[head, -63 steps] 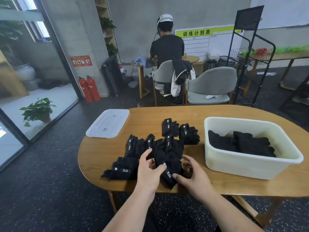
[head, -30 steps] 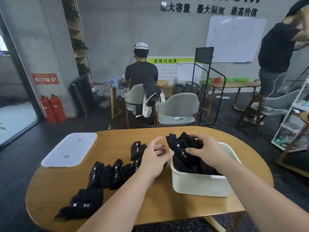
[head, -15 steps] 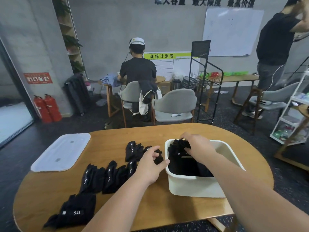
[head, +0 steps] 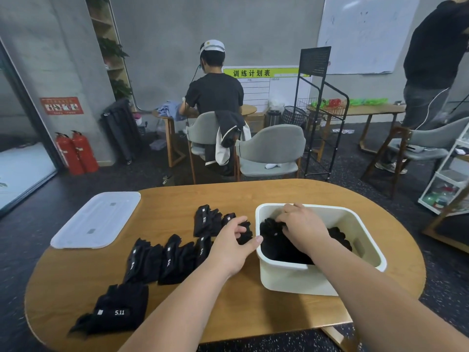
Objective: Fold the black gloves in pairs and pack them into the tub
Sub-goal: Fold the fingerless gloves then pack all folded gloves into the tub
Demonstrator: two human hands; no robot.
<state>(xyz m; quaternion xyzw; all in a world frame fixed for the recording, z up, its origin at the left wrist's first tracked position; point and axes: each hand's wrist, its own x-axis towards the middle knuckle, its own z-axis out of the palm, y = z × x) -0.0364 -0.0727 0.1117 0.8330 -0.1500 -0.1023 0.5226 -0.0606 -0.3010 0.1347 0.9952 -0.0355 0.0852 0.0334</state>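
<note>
A cream plastic tub [head: 304,278] stands on the right half of the wooden table [head: 243,311] with black gloves [head: 340,237] inside. My right hand [head: 303,226] is down in the tub, its fingers curled over a folded black glove pair [head: 271,226] against the left wall. My left hand [head: 232,247] hovers just left of the tub, thumb near the rim, fingers relaxed over a loose glove [head: 245,233]. Several more black gloves lie on the table: one pile [head: 206,221] behind, a row [head: 157,260] in the middle, one labelled 5.11 [head: 116,311] at the front left.
The tub's translucent lid [head: 97,219] lies flat at the table's far left. Beyond the table stand grey chairs [head: 271,151], a seated person [head: 214,95] facing away, and a black wire rack [head: 321,110]. Another person [head: 431,59] stands at the far right.
I lifted the folded glove pair from the table's front edge, carried it right, and lowered it into the tub with my right hand. My left hand followed to the tub's left side.
</note>
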